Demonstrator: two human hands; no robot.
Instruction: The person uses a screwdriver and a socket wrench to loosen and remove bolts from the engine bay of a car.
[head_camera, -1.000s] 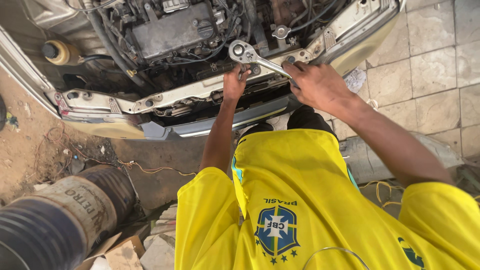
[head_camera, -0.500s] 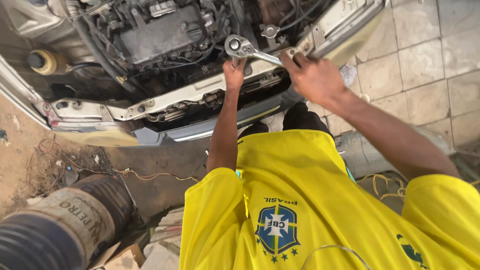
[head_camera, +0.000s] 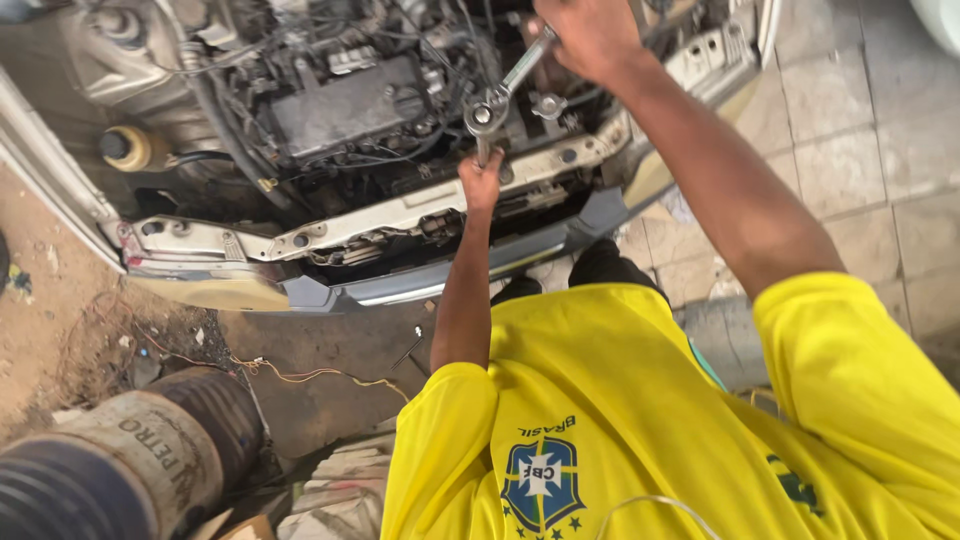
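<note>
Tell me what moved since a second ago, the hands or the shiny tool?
Both moved. The right hand swung the wrench handle up and deeper over the engine, so the tool now slants steeply instead of lying nearly flat. The left hand slid just below the wrench's head. The view shifted too. Nothing was let go: the right hand keeps its grip, and the car's front bar and the barrel stayed put.

Bright yellow shirt (head_camera: 640, 400) here, short sleeves ending above the elbows, both forearms bare right up to the left hand (head_camera: 482, 180) and the right hand (head_camera: 592, 35). A blue crest with green stars sits on the chest, green trim at the collar.
</note>
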